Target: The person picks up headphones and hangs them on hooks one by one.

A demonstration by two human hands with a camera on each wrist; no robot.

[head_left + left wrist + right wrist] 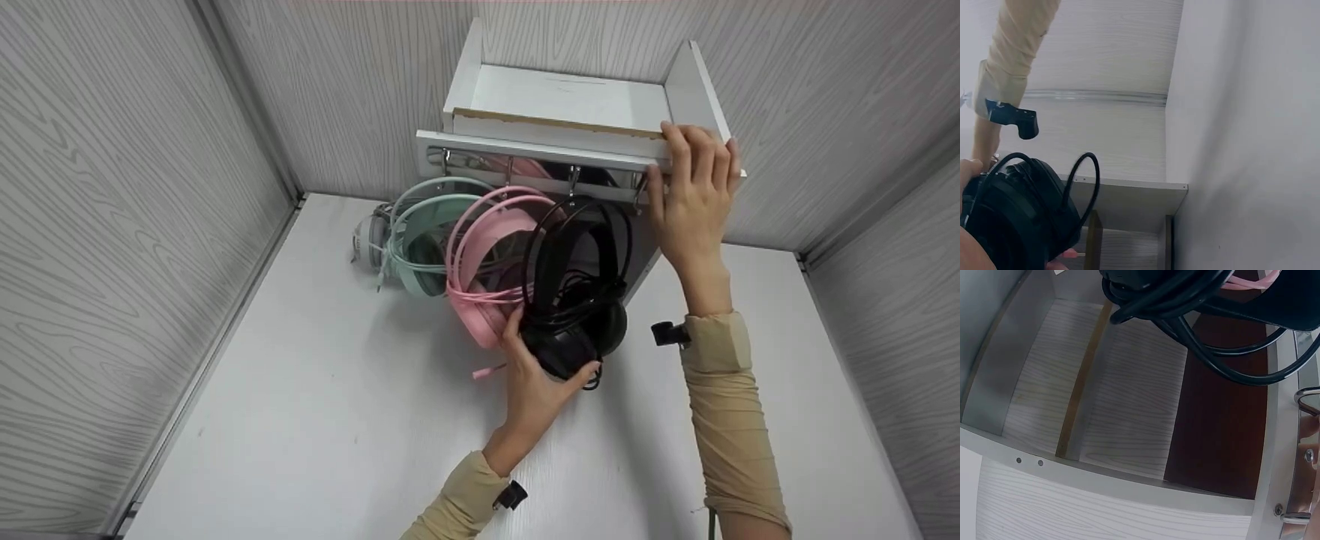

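My left hand [534, 394] holds the lower ear cup of the black headphones [561, 349], thumb at the right side and fingers at the left. Their headband reaches up to a metal hook [574, 180] on the rail, and a bundled black cable wraps their middle. In the left wrist view the black headphones [1022, 219] fill the lower left corner. My right hand [696, 187] grips the right end of the white shelf's hook rail [540, 148], fingers over the top and thumb in front. Pink headphones [466, 289] hang just left of the black pair.
Mint green headphones [439, 206] and a grey-white pair [370, 241] hang farther left. Above the rail is the shelf's upper tray [570, 94]. In the right wrist view, the shelf's inner crossboard [1081, 382] shows behind the cables. Wood-grain panels [105, 187] surround the white tabletop [300, 420].
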